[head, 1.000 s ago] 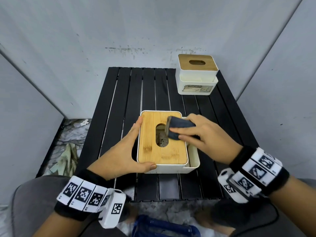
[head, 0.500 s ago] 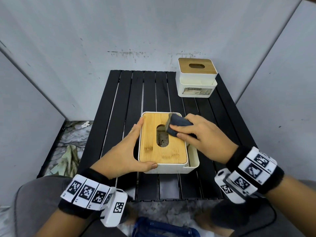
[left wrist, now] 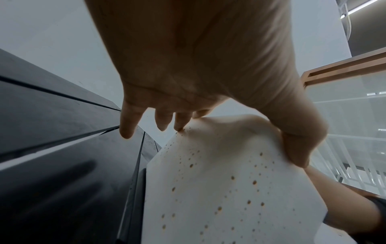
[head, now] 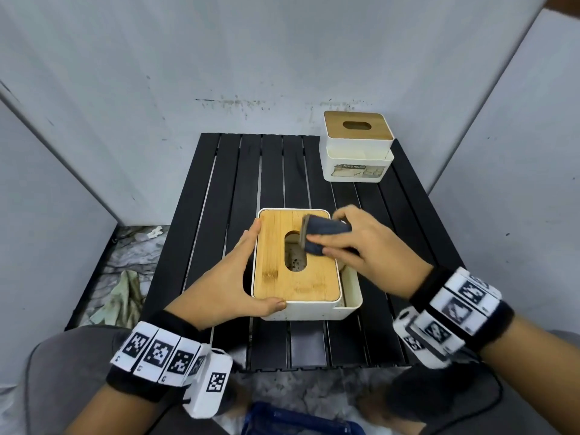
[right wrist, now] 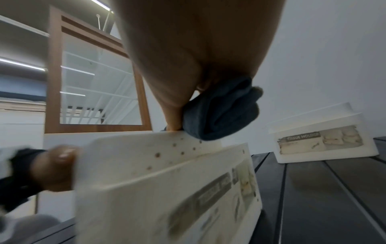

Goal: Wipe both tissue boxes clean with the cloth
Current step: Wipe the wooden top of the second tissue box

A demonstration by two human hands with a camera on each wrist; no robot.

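Note:
A white tissue box with a bamboo lid (head: 298,277) sits at the middle of the black slatted table (head: 219,199); its white side (left wrist: 229,189) (right wrist: 167,181) is dotted with brown specks. My left hand (head: 232,277) grips the box's left side, thumb on the near corner. My right hand (head: 367,246) holds a folded dark blue cloth (head: 323,233) (right wrist: 219,112) against the lid's far right part, beside the oval slot. A second white tissue box with a bamboo lid (head: 356,146) (right wrist: 321,142) stands at the table's far right corner.
Grey walls close in on three sides of the table. A crumpled pale green rag (head: 122,296) lies on the marbled floor to the left. Something blue (head: 298,422) lies on the floor below the table's near edge.
My right hand has slid the cloth a little toward the far edge of the lid. The left hand keeps its grip on the box.

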